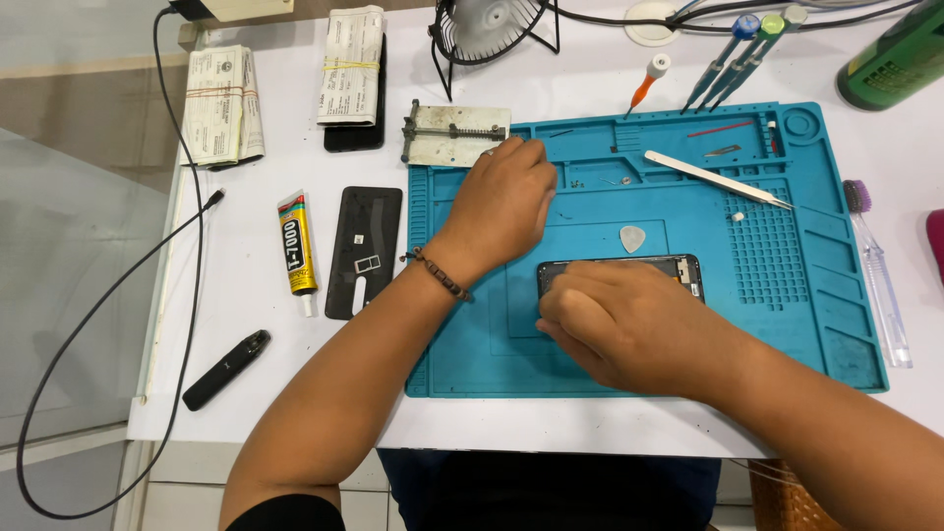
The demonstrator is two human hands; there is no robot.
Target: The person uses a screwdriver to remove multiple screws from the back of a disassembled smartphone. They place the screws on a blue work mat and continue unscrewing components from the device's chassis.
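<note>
Here, an opened black smartphone body (654, 267) lies flat on a teal silicone repair mat (787, 295), near the mat's middle. The right hand (615, 329) rests over its near left end, fingers curled down onto it; whether they pinch the edge or merely press cannot be told. The left hand (501, 206) reaches to the mat's upper left, fingers bent toward the small parts tray beside a grey metal clamp fixture (454, 136); what they hold, if anything, is hidden. Judged from its thin, exposed frame, the phone is probably light, rigid and fragile, best taken by its long side edges rather than its open face. The mat looks soft and grippy. Around it: a grey triangular pick (632, 238), silver metal tweezers (716, 179), a black phone back cover (364, 251) and a yellow glue tube (297, 251) on the white table (246, 393). A black desk fan (487, 29) stands behind.
</note>
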